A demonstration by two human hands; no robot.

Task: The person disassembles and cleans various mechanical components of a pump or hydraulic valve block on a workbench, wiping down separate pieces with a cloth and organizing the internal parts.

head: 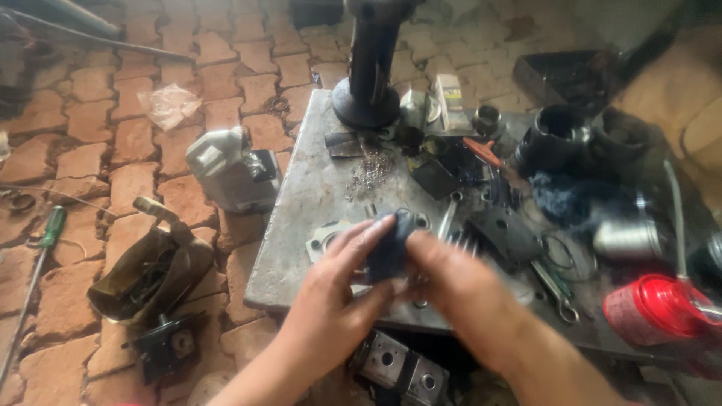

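Hands meet over the counter's near edge: left hand (338, 289) and right hand (451, 289) both pinch a dark cloth (389, 252) between them, its long axis upright. Beyond lie a grey flange (325, 239), a spanner (449, 214) and metal shavings (370, 171) on the grey counter (301, 195); brick floor (113, 143) surrounds.

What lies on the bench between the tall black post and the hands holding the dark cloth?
In the head view, a scatter of small metal bits on the bare grey bench top.
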